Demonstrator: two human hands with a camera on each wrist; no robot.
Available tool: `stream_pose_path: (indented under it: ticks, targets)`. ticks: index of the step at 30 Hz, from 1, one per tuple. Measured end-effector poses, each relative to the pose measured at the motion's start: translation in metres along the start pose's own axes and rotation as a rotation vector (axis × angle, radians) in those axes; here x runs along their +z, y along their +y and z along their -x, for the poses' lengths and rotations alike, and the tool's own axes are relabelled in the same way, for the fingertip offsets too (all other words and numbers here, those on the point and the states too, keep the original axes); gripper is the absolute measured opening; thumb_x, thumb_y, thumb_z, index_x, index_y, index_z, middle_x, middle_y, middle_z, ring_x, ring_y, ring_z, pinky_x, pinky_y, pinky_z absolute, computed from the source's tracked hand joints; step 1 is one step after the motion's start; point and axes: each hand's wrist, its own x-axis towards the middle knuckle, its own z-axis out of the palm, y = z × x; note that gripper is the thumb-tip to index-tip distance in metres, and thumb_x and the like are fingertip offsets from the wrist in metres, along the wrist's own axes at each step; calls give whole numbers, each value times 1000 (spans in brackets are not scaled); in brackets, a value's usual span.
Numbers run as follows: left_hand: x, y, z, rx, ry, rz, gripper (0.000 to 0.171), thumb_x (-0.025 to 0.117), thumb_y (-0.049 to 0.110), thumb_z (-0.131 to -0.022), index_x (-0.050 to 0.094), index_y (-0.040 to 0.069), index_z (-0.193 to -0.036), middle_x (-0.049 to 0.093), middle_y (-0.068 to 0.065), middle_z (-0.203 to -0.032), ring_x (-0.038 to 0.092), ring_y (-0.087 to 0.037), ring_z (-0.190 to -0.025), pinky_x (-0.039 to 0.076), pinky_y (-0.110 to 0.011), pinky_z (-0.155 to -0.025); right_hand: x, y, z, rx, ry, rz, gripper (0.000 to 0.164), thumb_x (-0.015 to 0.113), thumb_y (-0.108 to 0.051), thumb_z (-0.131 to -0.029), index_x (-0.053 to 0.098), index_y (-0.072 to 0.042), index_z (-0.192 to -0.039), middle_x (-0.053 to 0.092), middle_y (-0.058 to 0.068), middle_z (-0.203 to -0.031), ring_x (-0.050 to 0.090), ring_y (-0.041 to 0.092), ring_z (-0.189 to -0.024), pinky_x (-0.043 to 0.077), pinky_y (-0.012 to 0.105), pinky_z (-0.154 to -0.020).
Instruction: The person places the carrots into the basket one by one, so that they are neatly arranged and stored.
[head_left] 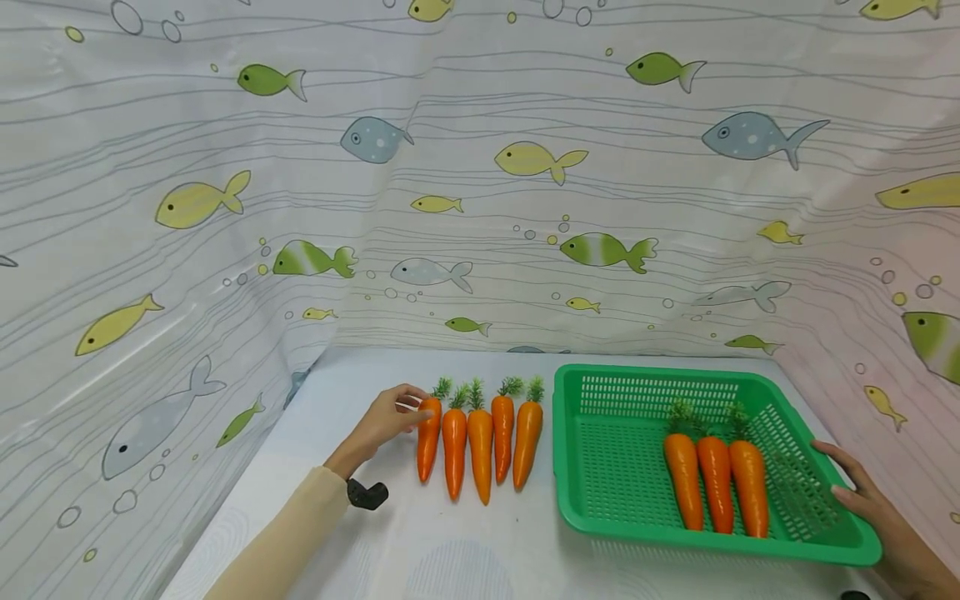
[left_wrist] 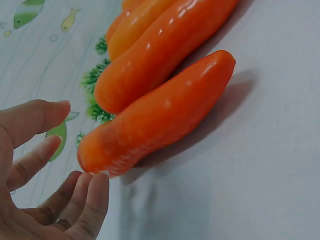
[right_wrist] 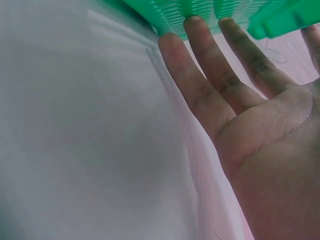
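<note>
Several orange carrots with green tops lie side by side on the table in the head view. My left hand (head_left: 396, 410) is at the top end of the leftmost carrot (head_left: 428, 442). In the left wrist view its fingers (left_wrist: 95, 200) are spread about the thick end of that carrot (left_wrist: 160, 110), with fingertips at its edge and no firm hold visible. My right hand (head_left: 873, 500) holds the right rim of a green plastic basket (head_left: 566, 467), thumb over the rim. In the right wrist view, fingers (right_wrist: 202, 42) reach the basket's outer wall (right_wrist: 167, 15).
Inside the basket, three carrots (head_left: 716, 483) lie together toward the right. A curtain (head_left: 480, 208) printed with fish surrounds the white table (head_left: 420, 542) at the back and sides. A black strap piece (head_left: 367, 494) is on the left wrist.
</note>
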Motion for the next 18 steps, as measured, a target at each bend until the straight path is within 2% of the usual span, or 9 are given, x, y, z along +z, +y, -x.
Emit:
stream_pose_path:
  ticks: [4,10,18]
  targets:
    - [1,-5,-3,-16,-17,-5,40,80,22,-92,66,11,-129,57,-21,-133,62,-33,-111,60,-44,-78,0,0,0,-34,-21,-40,55,25,-20,-113,13,-47,-160,15,-21,-147,62,0,-100,63,39,-75]
    - [2,-12,-9,-32,-60,-16,48,80,25,-93,63,15,-137,56,-22,-135,60,-37,-118,61,-40,-75,1,1,-1,-31,3,17,56,27,-21,-114,10,-47,-161,7,-24,-150,57,-6,-100,63,35,-75]
    - [5,-17,-15,-54,-75,-37,58,81,28,-92,58,14,-144,56,-21,-135,61,-33,-115,61,-38,-76,0,2,-1,-48,0,-3,57,28,-20,-113,11,-44,-162,6,-22,-153,57,-6,-103,63,35,-75]
